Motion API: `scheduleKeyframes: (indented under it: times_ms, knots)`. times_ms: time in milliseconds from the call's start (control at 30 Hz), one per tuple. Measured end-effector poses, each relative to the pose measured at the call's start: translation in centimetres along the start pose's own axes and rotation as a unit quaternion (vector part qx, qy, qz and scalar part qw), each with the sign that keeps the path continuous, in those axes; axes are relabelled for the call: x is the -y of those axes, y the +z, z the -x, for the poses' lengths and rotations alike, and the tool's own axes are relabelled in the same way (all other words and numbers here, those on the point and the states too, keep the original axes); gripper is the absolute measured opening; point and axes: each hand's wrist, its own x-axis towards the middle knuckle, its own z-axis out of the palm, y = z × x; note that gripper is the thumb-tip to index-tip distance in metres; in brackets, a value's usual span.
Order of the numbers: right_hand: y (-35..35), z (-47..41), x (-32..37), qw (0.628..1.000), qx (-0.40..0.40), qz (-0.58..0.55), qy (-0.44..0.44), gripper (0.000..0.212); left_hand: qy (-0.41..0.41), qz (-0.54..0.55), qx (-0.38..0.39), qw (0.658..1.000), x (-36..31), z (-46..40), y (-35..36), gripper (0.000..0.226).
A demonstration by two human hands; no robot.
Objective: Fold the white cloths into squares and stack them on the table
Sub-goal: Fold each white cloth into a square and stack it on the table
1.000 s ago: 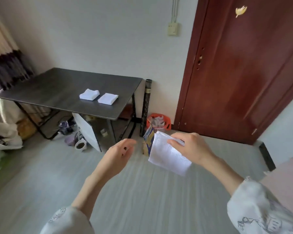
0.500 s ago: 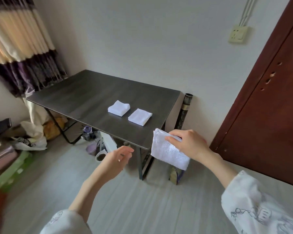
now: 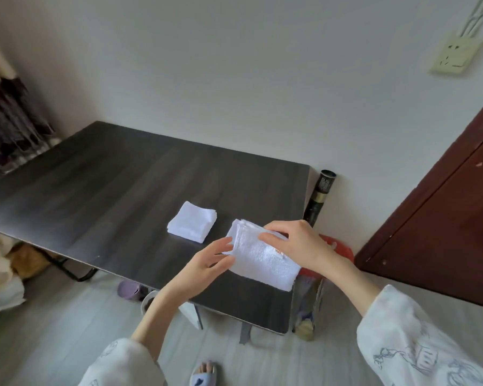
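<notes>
Right hand (image 3: 296,243) gripped the white cloth (image 3: 262,257) from above, thumb and curled fingers pinching its upper edge, cloth folded into a rough rectangle and held over the right near part of the dark table (image 3: 109,190). Could not tell whether the cloth rested on the tabletop or hung just above it. Left hand (image 3: 207,263) came in from the left, fingers mostly straight and spread, fingertips touching the cloth's left edge; thumb side looked tucked under that edge but a true pinch could not be confirmed. A small orange-pink tag showed on the cloth near the right hand's fingers. A folded cloth (image 3: 192,225) lay flat on the table just left of the held one, square, layers visible at its edge, apart from both hands. Both arms wore white sleeves with a blue line print, left sleeve (image 3: 123,363) and right sleeve (image 3: 418,346). Table stood against a pale wall. A dark tube (image 3: 319,196) with a gold band stood upright between the table's right end and the wall. A red basket (image 3: 343,249) sat on the floor below the right wrist, partly hidden. Brown door (image 3: 444,213) on the right, wall socket (image 3: 455,55) upper right, curtain (image 3: 9,129) far left. A slippered foot (image 3: 204,371) showed at the bottom edge on grey plank floor.
</notes>
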Motion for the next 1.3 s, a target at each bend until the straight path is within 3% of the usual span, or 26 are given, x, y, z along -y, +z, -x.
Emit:
scheduleKeyframes:
  times_ms: [67, 267, 533, 733, 1300]
  knots:
    - [1.7, -4.3, 0.0, 0.999, -0.005, -0.013, 0.040, 0.026, -0.014, 0.005, 0.061, 0.998, 2.1, -3.8, -3.0, 0.042]
    - [3.6, -11.2, -1.8, 0.994, -0.005, -0.014, 0.109, 0.022, -0.052, 0.001, 0.045, 0.998, 4.7, -10.4, -6.8, 0.013]
    - [5.1, -18.6, -8.8, 0.979, 0.016, 0.004, 0.206, 0.022, -0.117, 0.006, 0.036, 0.992, 7.9, -18.8, -5.9, 0.022]
    - [6.5, -21.9, -13.5, 0.973, 0.066, 0.041, 0.216, 0.024, -0.192, 0.000, 0.044, 0.980, 10.7, -22.0, -4.0, 0.029]
    - [9.8, -23.8, -17.9, 0.952, 0.158, -0.020, 0.261, 0.028, -0.268, -0.017, 0.094, 0.959, 13.6, -23.2, -3.1, 0.011]
